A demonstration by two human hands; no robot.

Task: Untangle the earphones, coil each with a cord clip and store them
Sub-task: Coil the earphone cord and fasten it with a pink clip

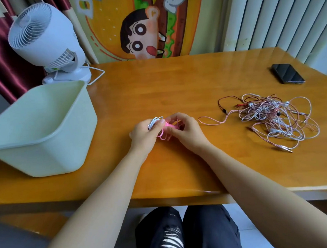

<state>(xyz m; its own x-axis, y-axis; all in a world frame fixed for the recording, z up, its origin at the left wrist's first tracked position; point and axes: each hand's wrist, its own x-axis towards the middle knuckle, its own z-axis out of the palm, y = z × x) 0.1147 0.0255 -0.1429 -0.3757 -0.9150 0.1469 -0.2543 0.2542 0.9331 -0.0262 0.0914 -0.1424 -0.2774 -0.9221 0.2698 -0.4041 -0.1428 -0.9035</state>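
My left hand grips a small coil of white earphone cord at the middle of the table. Right beside it, my right hand pinches a pink cord clip whose loops hang between the two hands, touching the white coil. A tangled heap of pink, white and dark red earphones lies on the table to the right, apart from both hands.
A pale green plastic bin stands open on the left of the wooden table. A white desk fan sits behind it. A black phone lies at the far right corner.
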